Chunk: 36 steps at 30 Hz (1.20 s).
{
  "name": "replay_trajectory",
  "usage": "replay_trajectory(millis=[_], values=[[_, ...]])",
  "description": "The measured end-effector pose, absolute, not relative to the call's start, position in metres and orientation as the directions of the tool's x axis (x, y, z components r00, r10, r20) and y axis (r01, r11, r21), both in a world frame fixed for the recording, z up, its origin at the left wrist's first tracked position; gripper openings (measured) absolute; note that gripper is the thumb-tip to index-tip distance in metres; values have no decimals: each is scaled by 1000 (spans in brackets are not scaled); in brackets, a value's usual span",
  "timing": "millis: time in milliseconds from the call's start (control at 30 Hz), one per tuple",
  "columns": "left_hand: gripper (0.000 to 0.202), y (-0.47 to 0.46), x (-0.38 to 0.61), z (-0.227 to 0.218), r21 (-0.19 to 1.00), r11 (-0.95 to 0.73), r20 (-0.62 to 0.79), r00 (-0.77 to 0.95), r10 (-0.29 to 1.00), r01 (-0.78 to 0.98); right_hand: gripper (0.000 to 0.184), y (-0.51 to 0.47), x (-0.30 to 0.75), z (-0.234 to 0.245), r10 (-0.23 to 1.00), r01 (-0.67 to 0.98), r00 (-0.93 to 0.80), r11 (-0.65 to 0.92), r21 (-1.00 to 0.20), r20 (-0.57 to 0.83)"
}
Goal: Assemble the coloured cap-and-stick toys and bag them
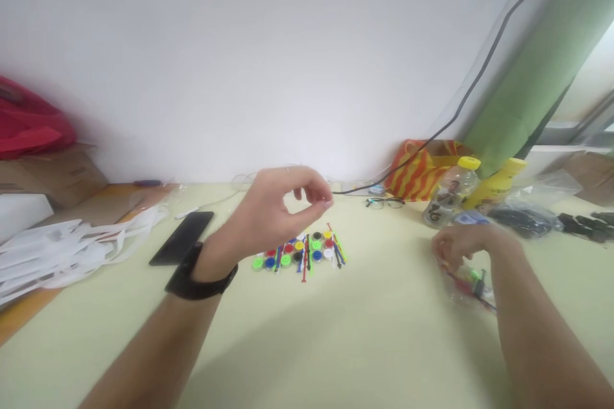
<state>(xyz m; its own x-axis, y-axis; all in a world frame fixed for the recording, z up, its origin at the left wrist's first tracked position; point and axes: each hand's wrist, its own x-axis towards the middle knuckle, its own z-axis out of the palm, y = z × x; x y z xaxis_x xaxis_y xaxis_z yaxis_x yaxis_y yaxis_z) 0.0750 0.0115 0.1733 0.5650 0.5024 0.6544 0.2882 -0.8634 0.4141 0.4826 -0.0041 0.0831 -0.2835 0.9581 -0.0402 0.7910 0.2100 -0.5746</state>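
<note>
Clear plastic bag (467, 284) of coloured bits lies right of the coloured discs (300, 250), with the right hand (463, 244) curled on it, grip unclear. The left hand (281, 208) hovers above the discs, thumb and forefinger pinched, perhaps on something tiny. Beyond and right of the discs, the label on a bottle (451, 195) is too blurred to read.

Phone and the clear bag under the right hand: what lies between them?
Head view: a cluster of coloured discs and thin sticks lies between phone and clear bag, with the left hand pinched above it.
</note>
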Motion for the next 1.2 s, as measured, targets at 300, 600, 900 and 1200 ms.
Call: replay_trajectory(millis=[300, 600, 900, 1200], values=[[9, 15, 82, 163, 439, -840, 534, 659, 529, 319, 41, 30, 459, 62, 893, 792, -314, 59, -607, -323], [8, 17, 74, 169, 440, -825, 510, 657, 555, 355, 65, 41, 461, 74, 843, 869, -46, -231, -438, -537], [10, 18, 67, 171, 399, -839, 490, 687, 537, 371, 43, 56, 443, 54, 774, 825, -315, -64, -562, -550], [12, 22, 66, 170, 427, -826, 475, 686, 551, 368, 44, 28, 444, 111, 951, 766, -266, 108, -634, -159]])
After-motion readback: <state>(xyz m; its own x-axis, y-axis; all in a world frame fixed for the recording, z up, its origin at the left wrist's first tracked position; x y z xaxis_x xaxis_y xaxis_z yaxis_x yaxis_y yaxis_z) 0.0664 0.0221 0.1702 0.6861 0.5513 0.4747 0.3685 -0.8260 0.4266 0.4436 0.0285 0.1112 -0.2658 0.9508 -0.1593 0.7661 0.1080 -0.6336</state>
